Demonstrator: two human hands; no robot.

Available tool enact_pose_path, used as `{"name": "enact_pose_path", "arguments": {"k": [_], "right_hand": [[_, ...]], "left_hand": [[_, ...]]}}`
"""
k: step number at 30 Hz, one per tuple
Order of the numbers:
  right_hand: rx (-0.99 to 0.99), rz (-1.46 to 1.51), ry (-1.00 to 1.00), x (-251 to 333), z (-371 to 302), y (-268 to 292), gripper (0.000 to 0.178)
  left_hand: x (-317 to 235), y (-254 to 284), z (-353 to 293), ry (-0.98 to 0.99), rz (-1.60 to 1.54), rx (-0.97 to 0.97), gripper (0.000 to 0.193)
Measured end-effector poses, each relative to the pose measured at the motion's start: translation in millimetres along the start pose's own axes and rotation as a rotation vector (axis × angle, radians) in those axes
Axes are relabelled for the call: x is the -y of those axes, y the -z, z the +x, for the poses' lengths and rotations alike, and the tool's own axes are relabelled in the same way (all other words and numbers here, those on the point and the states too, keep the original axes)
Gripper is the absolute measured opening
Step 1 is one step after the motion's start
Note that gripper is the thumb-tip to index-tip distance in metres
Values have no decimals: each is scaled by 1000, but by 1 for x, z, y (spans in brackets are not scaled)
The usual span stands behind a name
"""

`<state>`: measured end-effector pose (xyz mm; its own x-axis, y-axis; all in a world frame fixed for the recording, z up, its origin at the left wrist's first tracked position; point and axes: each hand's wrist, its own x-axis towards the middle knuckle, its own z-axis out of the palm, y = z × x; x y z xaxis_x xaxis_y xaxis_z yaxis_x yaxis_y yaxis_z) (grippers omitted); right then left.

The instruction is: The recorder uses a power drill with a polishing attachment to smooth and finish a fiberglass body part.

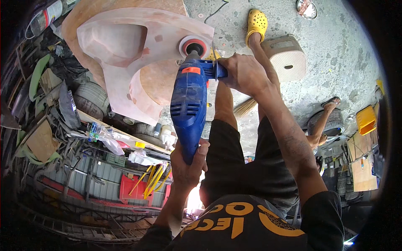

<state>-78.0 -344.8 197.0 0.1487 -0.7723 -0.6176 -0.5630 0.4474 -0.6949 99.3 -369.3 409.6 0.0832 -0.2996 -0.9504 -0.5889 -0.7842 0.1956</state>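
Observation:
A blue power drill (189, 100) with an orange label points away from me, a round sanding pad (183, 43) fitted at its front. My left hand (187, 165) is closed round the rear grip. On the side handle near the chuck, my right hand (245, 72) is wrapped tight. The pad lies against the upper right part of a pale, pinkish moulded panel (121, 67) with a hollow and a curved cut-out; how hard it presses, I cannot tell. The panel rests on a brown board (71, 31).
A pale stool (289, 62) stands right of my leg and its yellow clog (256, 23). A broom (245, 108) lies behind my arms. Another person's foot (331, 103) is by a tyre (331, 121). Scrap and a tyre (90, 98) crowd the left. A cord (214, 12) crosses the floor.

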Motion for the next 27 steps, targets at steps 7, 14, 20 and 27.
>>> {"name": "enact_pose_path", "arguments": {"k": [7, 14, 20, 27], "right_hand": [[11, -7, 33, 7, 9, -6, 25], [-35, -17, 22, 3, 2, -3, 25], [-62, 3, 2, -7, -7, 0, 26], [-25, -12, -18, -5, -8, 3, 23]], "left_hand": [[9, 11, 2, 29, -40, -29, 23], [-3, 4, 3, -13, -84, -43, 22], [0, 0, 3, 8, -50, 6, 24], [1, -4, 1, -22, -55, -1, 25]]}}
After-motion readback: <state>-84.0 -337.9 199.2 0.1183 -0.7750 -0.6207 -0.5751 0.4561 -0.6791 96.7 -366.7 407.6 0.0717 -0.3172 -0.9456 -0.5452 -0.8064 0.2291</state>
